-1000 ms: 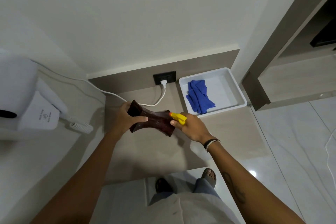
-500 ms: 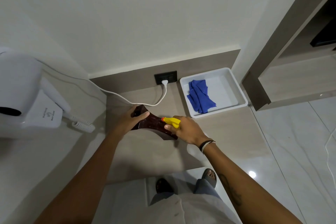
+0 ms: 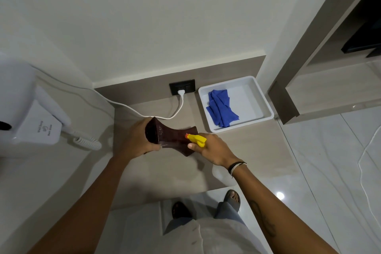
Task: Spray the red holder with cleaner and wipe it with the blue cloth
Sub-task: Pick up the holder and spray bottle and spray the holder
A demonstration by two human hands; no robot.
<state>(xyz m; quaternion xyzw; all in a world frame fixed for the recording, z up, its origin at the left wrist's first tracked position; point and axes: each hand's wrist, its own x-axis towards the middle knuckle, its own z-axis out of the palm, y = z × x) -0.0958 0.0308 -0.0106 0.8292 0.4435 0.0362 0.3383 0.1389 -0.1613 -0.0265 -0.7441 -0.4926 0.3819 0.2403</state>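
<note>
white tray (image 3: 261,97) on counter; wall hair dryer (image 3: 31,121); socket (image 3: 182,86)

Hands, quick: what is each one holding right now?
Left hand: closed around one end of the red holder.
Right hand: closed on the yellow spray head, nozzle pointing at the holder.

Dim, even indoor light; glare spot on glossy floor (image 3: 280,195) — edges bowed, slightly soft.

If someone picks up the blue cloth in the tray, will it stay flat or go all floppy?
Probably floppy: the blue cloth already lies crumpled in folds in the white tray. It looks thin, so likely light, and it shouldn't roll or break.
</note>
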